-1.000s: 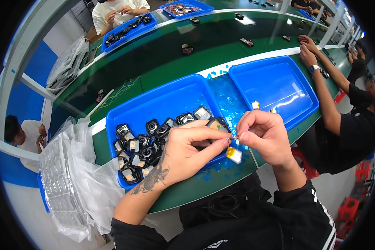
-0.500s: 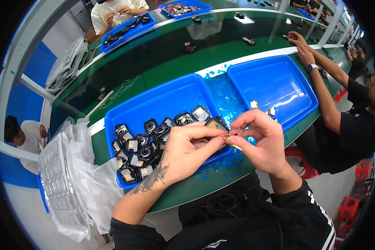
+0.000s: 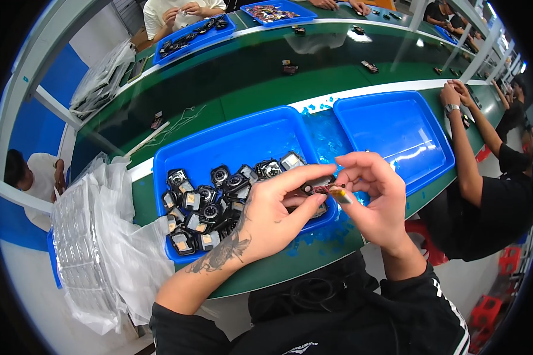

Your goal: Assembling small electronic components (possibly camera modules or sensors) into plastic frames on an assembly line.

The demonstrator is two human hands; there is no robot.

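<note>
In front of me, over the right end of a blue tray (image 3: 231, 127), my two hands meet at a small circuit board (image 3: 321, 189) with a yellow-and-silver piece (image 3: 339, 194) attached. My left hand (image 3: 284, 207) pinches the board between thumb and forefinger. At its other end, my right hand (image 3: 376, 198) grips the yellow-and-silver piece with thumb and fingers. Behind the left fingers shows a dark watch case, partly hidden; whether that hand holds it I cannot tell. Several black watch cases (image 3: 209, 211) lie in the tray to the left.
Another blue tray (image 3: 391, 127) stands at the right, with blue scraps (image 3: 326, 139) between the trays. Clear plastic packaging (image 3: 100, 248) hangs at the left. Across the green belt (image 3: 243, 77), small boards (image 3: 289, 68) lie scattered. Co-workers sit opposite and to my right.
My view has shifted slightly, so the scene sits a little further right. The yellow-and-silver piece has turned more upright between my fingers. The co-worker at right has drawn their hands together.
</note>
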